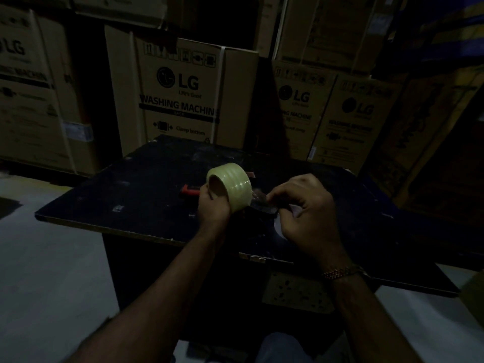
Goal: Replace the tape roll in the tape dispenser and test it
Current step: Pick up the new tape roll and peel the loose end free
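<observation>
Right hand [305, 208] fingers pinch tape end [262, 203] beside tape roll [231, 184]; left hand [212, 209] fingers grip roll.

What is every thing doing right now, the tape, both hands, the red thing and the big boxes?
tape roll: lifted off the table, clear end peeled loose.
left hand: grips the tape roll.
right hand: pinches the peeled end.
red handle: lying on the table, mostly hidden behind left hand.
cardboard boxes: closed, stacked.
</observation>
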Motion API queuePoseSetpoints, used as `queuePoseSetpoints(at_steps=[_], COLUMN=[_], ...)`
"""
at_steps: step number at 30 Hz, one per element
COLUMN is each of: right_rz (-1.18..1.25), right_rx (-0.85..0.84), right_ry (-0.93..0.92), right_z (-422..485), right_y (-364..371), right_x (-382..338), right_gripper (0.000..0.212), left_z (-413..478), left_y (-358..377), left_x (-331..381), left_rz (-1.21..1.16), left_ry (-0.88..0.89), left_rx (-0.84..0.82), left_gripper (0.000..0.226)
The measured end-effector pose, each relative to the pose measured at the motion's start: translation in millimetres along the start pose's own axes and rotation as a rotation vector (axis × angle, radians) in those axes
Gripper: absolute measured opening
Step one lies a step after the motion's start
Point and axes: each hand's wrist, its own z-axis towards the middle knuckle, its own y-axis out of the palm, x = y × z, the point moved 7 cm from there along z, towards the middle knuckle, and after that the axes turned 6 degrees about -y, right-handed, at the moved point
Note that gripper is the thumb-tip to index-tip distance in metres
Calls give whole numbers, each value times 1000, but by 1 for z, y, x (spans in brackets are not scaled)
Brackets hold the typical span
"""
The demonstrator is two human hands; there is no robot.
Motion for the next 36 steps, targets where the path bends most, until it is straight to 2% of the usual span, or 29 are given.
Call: queuePoseSetpoints(at_steps=[6,18,24,30,35,36], right_rz=[-117,-78,140,314,530,539], right_rx=[-40,-60,3,227,62,22], right_ry=[-52,2,184,416,818,841], right_z=[-6,-15,-22,-32,-54,-56], right_y=[3,11,15,13,58,64], right_x=[-6,6,17,38,80,81], right_gripper=[36,34,39,62,53,49], left_z=[-3,-8,-12,-20,-23,-24], left_y=[3,4,1,4,7,7], left_x=[13,11,24,35,35,33], left_rz=[34,-36,83,145,107,81], left_ry=[59,23,97,159,140,114], left_rx=[80,123,147,161,145,144], left_gripper=[36,57,62,69,69,69])
